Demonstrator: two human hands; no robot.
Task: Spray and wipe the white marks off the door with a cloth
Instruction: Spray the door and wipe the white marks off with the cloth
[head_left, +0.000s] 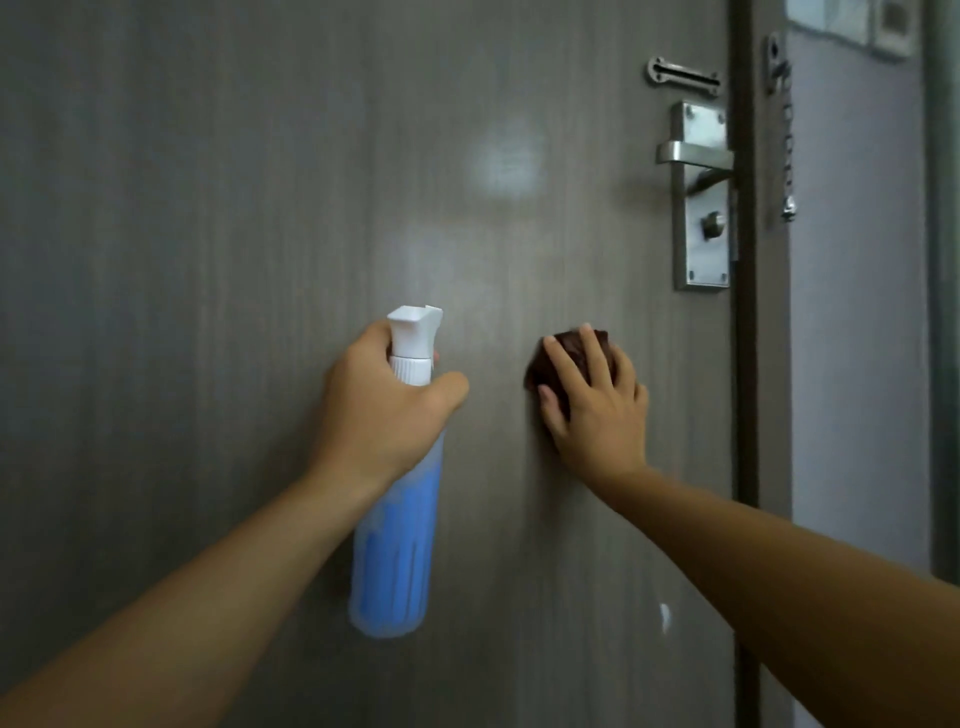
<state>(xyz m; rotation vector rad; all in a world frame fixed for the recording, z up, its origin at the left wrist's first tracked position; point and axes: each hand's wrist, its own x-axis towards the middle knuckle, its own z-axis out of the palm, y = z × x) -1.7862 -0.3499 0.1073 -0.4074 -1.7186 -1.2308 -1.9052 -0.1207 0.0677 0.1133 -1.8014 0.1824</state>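
Nearest the camera, 2 bare forearms reach up from the lower corners. The left hand is wrapped around the neck of a spray bottle, fingers curled around it just below the white nozzle head, which points toward 1 o'clock; the bottle's translucent body, filled with blue liquid, hangs down toward 6 o'clock. Just to its 3 o'clock, the right hand lies with fingers spread and straight, pressing a dark brown cloth flat against the door. On the grey wood-grain door, a hazy white mark sits at 12 o'clock from the cloth, well apart. A small white mark lies at 5 o'clock. The metal door handle stands at 1 o'clock.
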